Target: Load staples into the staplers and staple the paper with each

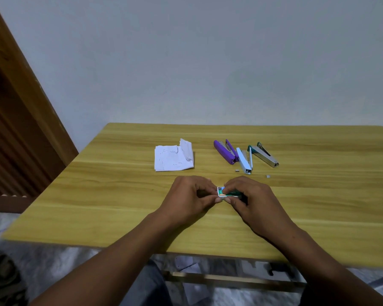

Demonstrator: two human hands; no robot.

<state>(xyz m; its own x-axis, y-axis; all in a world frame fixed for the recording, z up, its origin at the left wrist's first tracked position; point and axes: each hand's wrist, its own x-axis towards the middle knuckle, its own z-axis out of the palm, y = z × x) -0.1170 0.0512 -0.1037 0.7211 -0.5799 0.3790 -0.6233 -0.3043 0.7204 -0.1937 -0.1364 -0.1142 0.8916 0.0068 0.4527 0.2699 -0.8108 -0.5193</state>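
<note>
Hands pinching a small staple box (222,192) over the near middle of the wooden table (119,206).

The left hand (191,196) and right hand (250,199) both grip the green-and-white box; its contents cannot be seen. Farther right lie three opened staplers, purple stapler (222,152), light blue stapler (243,161) and green-and-metal stapler (264,155), long axes running near-right to far-left. Crumpled white paper (173,159) lies far left of them.

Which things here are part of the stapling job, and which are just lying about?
Part of the job: purple stapler, light blue stapler, green and silver stapler, paper, staple box held by left hand and right hand.

Lying about: sandal on the floor.
</note>
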